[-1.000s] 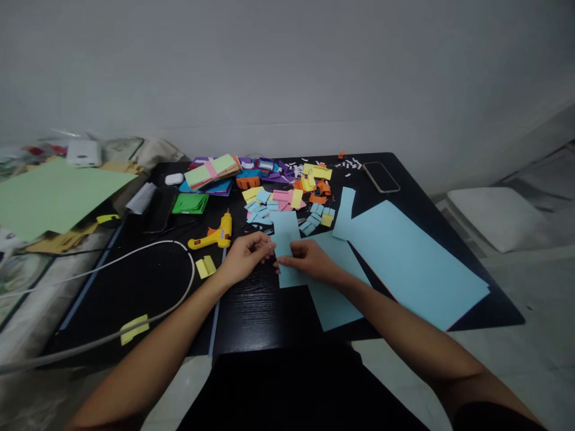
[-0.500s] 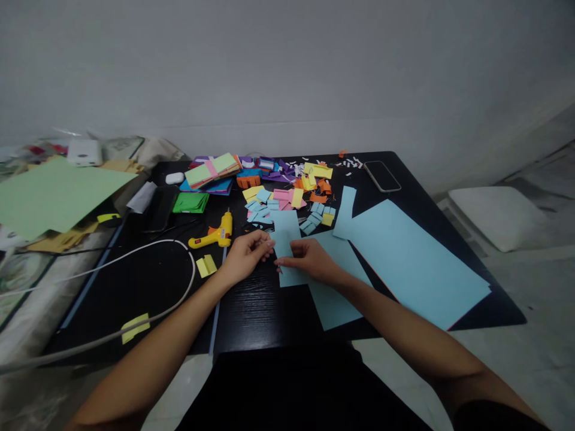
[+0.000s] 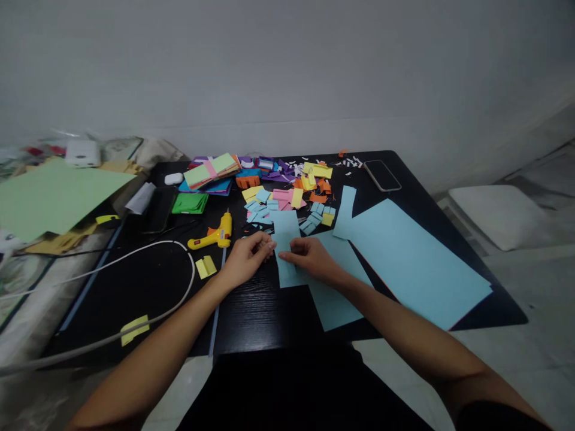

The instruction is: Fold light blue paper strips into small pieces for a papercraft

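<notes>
My left hand (image 3: pixel 250 257) is closed, thumb and fingertips pinched together at the left edge of a light-blue paper strip (image 3: pixel 287 224). Facing it, my right hand (image 3: pixel 315 258) is curled over the same strip, its thumb and fingers close together. Whatever lies between the fingertips of either hand is too small and too close to the blue paper's colour to make out. Under my right wrist lies a larger light-blue sheet (image 3: pixel 335 305). Just beyond the strip are small folded blue paper pieces (image 3: pixel 309 224) and pink paper pieces (image 3: pixel 284 196).
A yellow glue gun (image 3: pixel 219 233) rests left of my hands, near a folded yellow piece (image 3: pixel 206 267) and a white cable (image 3: pixel 192 281). Large blue sheets (image 3: pixel 413 263) cover the right side. A phone (image 3: pixel 381 176) lies at the back right; bundled coloured paper (image 3: pixel 211 170) sits behind.
My right thumb and fingers have drawn slightly up and to the right, opening a small gap from my left fingertips. The strip and table items stay put.
</notes>
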The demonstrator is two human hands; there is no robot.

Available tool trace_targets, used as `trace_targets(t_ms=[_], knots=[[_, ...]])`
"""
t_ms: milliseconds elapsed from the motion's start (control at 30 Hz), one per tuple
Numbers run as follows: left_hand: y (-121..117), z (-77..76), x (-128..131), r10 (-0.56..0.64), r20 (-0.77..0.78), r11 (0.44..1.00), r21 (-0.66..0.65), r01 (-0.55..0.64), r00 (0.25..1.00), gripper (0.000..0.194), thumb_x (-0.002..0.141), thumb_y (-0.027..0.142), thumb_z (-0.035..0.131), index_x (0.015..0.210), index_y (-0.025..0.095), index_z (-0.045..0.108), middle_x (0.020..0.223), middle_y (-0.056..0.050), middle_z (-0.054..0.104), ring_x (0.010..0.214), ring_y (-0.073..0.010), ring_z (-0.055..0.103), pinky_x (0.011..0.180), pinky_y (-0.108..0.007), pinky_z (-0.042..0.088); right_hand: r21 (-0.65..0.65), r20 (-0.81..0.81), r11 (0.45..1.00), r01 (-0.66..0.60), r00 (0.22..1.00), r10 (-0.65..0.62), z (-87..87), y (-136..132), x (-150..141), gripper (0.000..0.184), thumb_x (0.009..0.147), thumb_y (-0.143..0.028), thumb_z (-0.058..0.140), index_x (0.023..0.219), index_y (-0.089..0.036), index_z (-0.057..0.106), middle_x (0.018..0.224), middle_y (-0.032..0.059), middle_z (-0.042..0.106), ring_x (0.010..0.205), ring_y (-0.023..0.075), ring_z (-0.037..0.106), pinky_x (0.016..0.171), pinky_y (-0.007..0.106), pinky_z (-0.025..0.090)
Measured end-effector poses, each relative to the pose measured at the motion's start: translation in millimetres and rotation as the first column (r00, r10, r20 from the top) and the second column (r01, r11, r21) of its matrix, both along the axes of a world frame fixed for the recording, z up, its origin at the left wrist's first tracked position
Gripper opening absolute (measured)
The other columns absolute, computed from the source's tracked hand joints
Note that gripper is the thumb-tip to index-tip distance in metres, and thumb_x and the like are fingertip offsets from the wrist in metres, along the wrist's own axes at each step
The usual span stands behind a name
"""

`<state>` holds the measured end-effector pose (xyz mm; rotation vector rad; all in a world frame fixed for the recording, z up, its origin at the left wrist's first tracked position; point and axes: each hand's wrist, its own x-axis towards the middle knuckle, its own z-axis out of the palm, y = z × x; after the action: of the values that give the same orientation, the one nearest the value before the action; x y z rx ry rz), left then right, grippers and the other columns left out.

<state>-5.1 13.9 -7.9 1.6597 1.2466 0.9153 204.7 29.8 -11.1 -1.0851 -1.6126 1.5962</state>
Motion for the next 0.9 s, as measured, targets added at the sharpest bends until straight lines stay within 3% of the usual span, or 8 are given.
trace_targets(t_ms=[200, 267, 367, 467, 667, 833, 900], knots=[[-2, 3.0, 2, 0.005, -0.005, 0.999, 0.041, -0.005, 1.000, 0.032, 0.096, 0.048, 0.061, 0.086, 0.018, 0.064, 0.070, 0.000, 0.065, 0.064, -0.0149, 0.058, 0.062, -0.026, 0.044, -0.062, -0.054, 0.998, -0.009, 0.999, 0.005, -1.5, 1, 2, 0.060, 0.069, -0.059, 0.086, 0.060, -0.021, 0.042, 0.058, -0.0084, 0.033, 0.055, 0.0086, 0.032, 0.054, 0.026, 0.026], [-3, 5.3, 3, -0.021, 0.033, 0.999, 0.038, 0.020, 0.999, 0.032, 0.096, 0.048, 0.061, 0.087, 0.018, 0.064, 0.071, 0.000, 0.066, 0.066, -0.0152, 0.060, 0.064, -0.026, 0.046, -0.166, -0.153, 0.984, -0.057, 0.988, 0.032, 0.6, 0, 2, 0.053, 0.073, -0.062, 0.084, 0.067, -0.020, 0.053, 0.061, -0.0059, 0.046, 0.057, 0.0105, 0.044, 0.058, 0.026, 0.036], [-4, 9.5, 3, -0.058, 0.123, 0.998, 0.010, 0.058, 0.991, 0.032, 0.095, 0.049, 0.064, 0.087, 0.018, 0.064, 0.072, -0.001, 0.069, 0.066, -0.0151, 0.062, 0.065, -0.026, 0.048, -0.340, -0.355, 0.924, -0.176, 0.934, 0.047, 4.3, -1, 1, 0.049, 0.083, -0.067, 0.073, 0.089, -0.018, 0.068, 0.081, 0.0031, 0.069, 0.071, 0.0171, 0.064, 0.074, 0.033, 0.053], [-4, 12.2, 4, -0.035, 0.157, 0.999, 0.016, 0.033, 0.987, 0.032, 0.092, 0.048, 0.069, 0.084, 0.018, 0.063, 0.070, 0.000, 0.068, 0.064, -0.0139, 0.061, 0.063, -0.025, 0.048, -0.387, -0.403, 0.898, -0.209, 0.914, 0.039, 5.4, -1, 1, 0.045, 0.085, -0.061, 0.076, 0.098, -0.018, 0.071, 0.094, 0.0074, 0.075, 0.079, 0.0190, 0.071, 0.082, 0.035, 0.057], [-3, 11.7, 6, 0.019, 0.183, 1.000, -0.007, -0.018, 0.983, 0.034, 0.090, 0.050, 0.071, 0.093, 0.017, 0.067, 0.073, 0.000, 0.066, 0.065, -0.0137, 0.061, 0.064, -0.026, 0.052, -0.275, -0.248, 0.959, -0.063, 0.969, -0.007, -0.7, 0, 2, 0.043, 0.083, -0.058, 0.080, 0.099, -0.018, 0.073, 0.096, 0.0056, 0.074, 0.085, 0.0172, 0.069, 0.074, 0.028, 0.054], [-2, 10.4, 5, 0.010, 0.233, 0.998, -0.064, 0.005, 0.972, 0.037, 0.089, 0.050, 0.073, 0.102, 0.015, 0.070, 0.080, -0.002, 0.068, 0.070, -0.0145, 0.063, 0.067, -0.027, 0.054, -0.073, -0.179, 0.997, 0.033, 0.983, -0.046, -6.2, 3, 1, 0.044, 0.081, -0.057, 0.081, 0.102, -0.018, 0.074, 0.094, 0.0043, 0.072, 0.082, 0.0171, 0.066, 0.077, 0.032, 0.053], [0, 9.5, 3, 0.005, 0.254, 0.996, -0.085, 0.017, 0.967, 0.038, 0.087, 0.049, 0.074, 0.105, 0.016, 0.069, 0.077, -0.001, 0.066, 0.070, -0.0145, 0.062, 0.066, -0.026, 0.052, -0.050, -0.174, 0.998, 0.044, 0.983, -0.052, -6.4, 4, 2, 0.046, 0.078, -0.053, 0.085, 0.106, -0.019, 0.074, 0.091, 0.0031, 0.071, 0.081, 0.0172, 0.066, 0.078, 0.033, 0.053]])
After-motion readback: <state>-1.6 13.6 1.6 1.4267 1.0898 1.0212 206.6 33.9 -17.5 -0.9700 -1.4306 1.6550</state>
